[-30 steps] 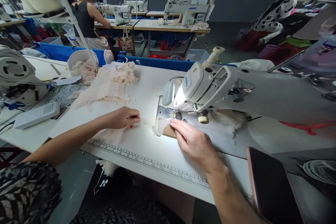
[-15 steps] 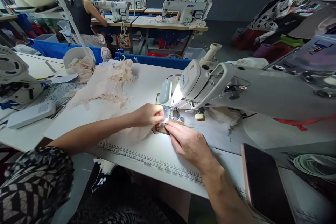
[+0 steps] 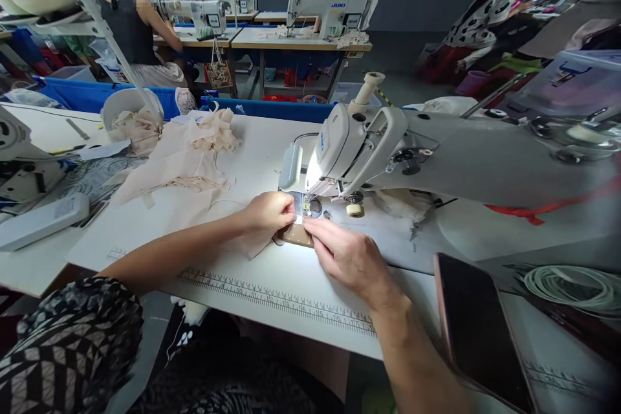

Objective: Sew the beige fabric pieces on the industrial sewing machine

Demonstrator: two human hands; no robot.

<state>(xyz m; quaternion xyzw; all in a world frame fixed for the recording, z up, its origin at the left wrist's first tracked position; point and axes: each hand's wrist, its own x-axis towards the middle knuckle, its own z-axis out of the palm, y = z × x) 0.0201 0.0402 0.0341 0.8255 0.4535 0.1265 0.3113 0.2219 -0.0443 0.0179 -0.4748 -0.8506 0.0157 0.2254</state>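
A white sewing machine (image 3: pixel 369 149) stands on the white table (image 3: pixel 272 272), its lamp lighting the needle plate (image 3: pixel 306 206). My left hand (image 3: pixel 266 212) is closed, pinching the edge of a pale beige fabric piece (image 3: pixel 252 242) right at the plate. My right hand (image 3: pixel 347 257) rests on the table beside it, fingertips pressed together on the same fabric over a brown card-like piece (image 3: pixel 297 236). The two hands almost touch under the machine head.
A heap of beige fabric (image 3: pixel 189 155) and a white bowl (image 3: pixel 127 107) lie at the back left. A dark phone (image 3: pixel 478 330) lies at the right front. A printed ruler (image 3: pixel 272 297) runs along the table's front. Another person sews at a far table.
My left hand moved right from the open table to the needle plate, bringing the fabric with it. My right hand shifted slightly toward the plate. The view drifted left and down.
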